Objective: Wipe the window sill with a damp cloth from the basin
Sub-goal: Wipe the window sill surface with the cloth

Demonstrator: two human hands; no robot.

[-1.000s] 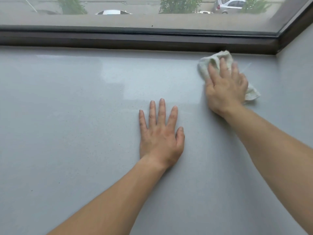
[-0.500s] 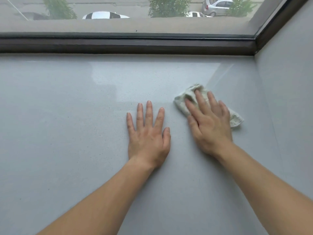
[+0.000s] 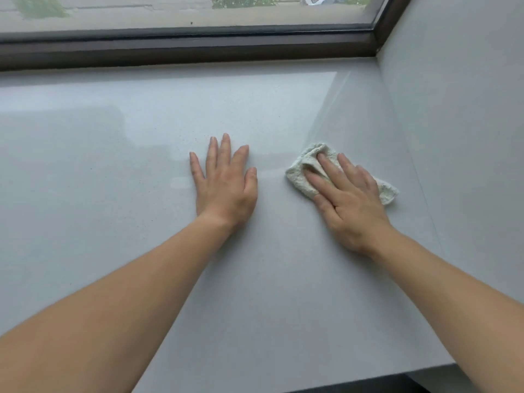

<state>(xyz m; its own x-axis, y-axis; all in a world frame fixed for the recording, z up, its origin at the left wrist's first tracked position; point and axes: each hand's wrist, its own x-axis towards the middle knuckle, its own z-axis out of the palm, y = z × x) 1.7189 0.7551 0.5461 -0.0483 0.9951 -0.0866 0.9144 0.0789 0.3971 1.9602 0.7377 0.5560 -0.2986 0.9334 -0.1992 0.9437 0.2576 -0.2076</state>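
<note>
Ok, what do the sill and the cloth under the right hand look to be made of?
Window sill: probably polished stone or a stone-look composite, pale grey with fine speckles and a glossy, mirror-like sheen; which one, the view cannot settle. Cloth: off-white terry-like towelling, with a nubby pile and soft crumpled folds under the right hand.

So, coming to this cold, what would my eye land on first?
Two bare hands on a pale grey window sill catch the eye first. The right hand presses flat on a crumpled whitish cloth near the side wall. The left hand lies flat beside it, fingers spread, on the middle of the sill. A dark window frame runs along the sill's far edge.
</note>
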